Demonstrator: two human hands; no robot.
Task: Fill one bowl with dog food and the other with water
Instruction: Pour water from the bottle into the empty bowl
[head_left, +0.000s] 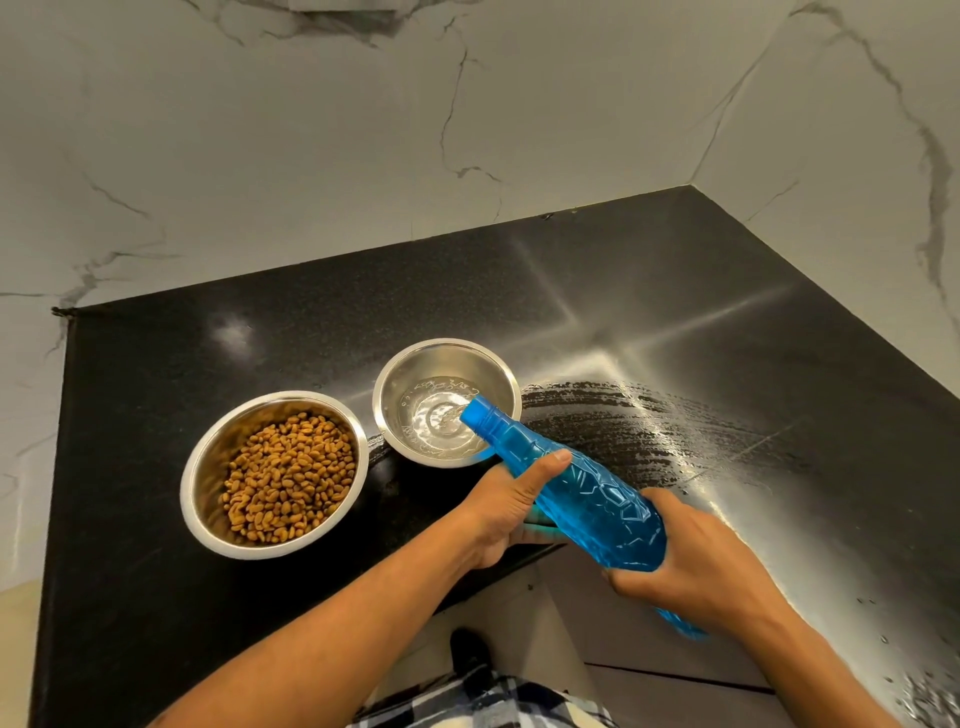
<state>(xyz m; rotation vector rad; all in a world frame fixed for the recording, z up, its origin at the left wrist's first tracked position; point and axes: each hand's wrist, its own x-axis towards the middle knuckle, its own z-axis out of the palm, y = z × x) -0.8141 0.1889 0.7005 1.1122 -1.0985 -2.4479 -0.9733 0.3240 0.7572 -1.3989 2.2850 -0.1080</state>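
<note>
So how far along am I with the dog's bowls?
The food bowl looks done, filled with kibble. The water bowl is in hand: left hand and right hand tilt the blue bottle over it, with shallow water inside. Left: finish pouring and set the bottle down.

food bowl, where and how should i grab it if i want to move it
Pinch the food bowl at its bare near-left rim, coming from above. Kibble fills the middle, and the water bowl sits close on its right.
</note>
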